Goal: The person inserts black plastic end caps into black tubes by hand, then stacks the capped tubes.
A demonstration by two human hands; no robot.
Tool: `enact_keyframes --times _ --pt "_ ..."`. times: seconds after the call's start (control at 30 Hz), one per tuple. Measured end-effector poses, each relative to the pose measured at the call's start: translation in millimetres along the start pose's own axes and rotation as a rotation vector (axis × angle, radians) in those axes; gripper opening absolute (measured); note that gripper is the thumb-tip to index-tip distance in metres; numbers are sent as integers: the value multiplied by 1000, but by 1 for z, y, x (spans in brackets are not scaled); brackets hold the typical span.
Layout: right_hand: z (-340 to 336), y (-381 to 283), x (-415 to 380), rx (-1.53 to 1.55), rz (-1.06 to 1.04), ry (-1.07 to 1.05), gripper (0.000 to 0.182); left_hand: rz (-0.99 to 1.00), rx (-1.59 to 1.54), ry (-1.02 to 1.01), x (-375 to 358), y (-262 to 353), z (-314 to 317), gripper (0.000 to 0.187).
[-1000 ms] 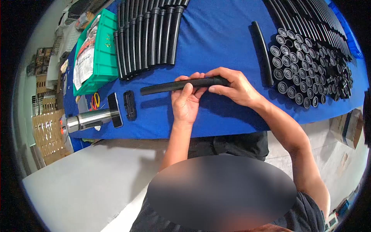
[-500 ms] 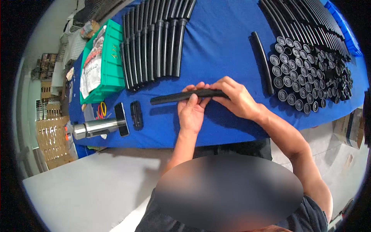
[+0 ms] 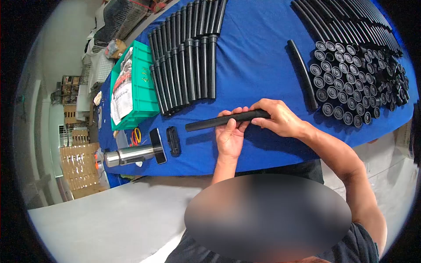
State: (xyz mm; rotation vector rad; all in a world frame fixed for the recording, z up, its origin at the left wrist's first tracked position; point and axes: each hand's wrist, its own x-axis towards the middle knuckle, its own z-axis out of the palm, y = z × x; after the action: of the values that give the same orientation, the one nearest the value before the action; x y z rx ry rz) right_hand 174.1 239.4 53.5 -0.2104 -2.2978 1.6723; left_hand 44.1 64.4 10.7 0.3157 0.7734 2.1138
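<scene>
A black tube (image 3: 206,125) is held nearly level above the blue cloth, its left end sticking out free. My left hand (image 3: 230,138) is palm up beneath its middle, thumb pressed over the top and fingers behind. Around the tube's right end, which looks slightly thicker, my right hand (image 3: 283,118) is closed, thumb below and fingers above. Part of that end is hidden by the fingers. A single black tube (image 3: 302,74) lies on the cloth to the right of my hands.
Rows of black tubes (image 3: 190,70) lie at the back left, more tubes (image 3: 342,24) at the back right. Round black caps (image 3: 351,83) stand grouped at right. At left are a green crate (image 3: 144,87), a steel flask (image 3: 129,155), a phone (image 3: 158,147) and a black case (image 3: 173,141).
The view has shifted, so the table appears further right and lower. Both hands still hold the tube; my right fingers sit closer around its right end.
</scene>
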Motion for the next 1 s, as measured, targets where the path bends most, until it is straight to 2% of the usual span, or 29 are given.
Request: enact_keyframes --times 0.3,0.43,0.5,0.57,0.83,1.0 --pt "6 4 -1 -199 -234 109 32 -51 -76 15 4 2 3 24" --pt "3 5 2 -204 -231 96 32 -45 -130 8 2 2 0 23" --pt "1 -4 2 176 197 -36 30 -43 -111 16 1 3 4 24" --pt "0 -3 4 354 287 -57 28 -37 -93 0 2 2 4 24" --pt "-4 -9 4 157 212 -114 30 -29 -93 -15 2 -1 2 23" --pt "9 1 0 158 169 6 30 -4 -79 33 1 0 7 23"
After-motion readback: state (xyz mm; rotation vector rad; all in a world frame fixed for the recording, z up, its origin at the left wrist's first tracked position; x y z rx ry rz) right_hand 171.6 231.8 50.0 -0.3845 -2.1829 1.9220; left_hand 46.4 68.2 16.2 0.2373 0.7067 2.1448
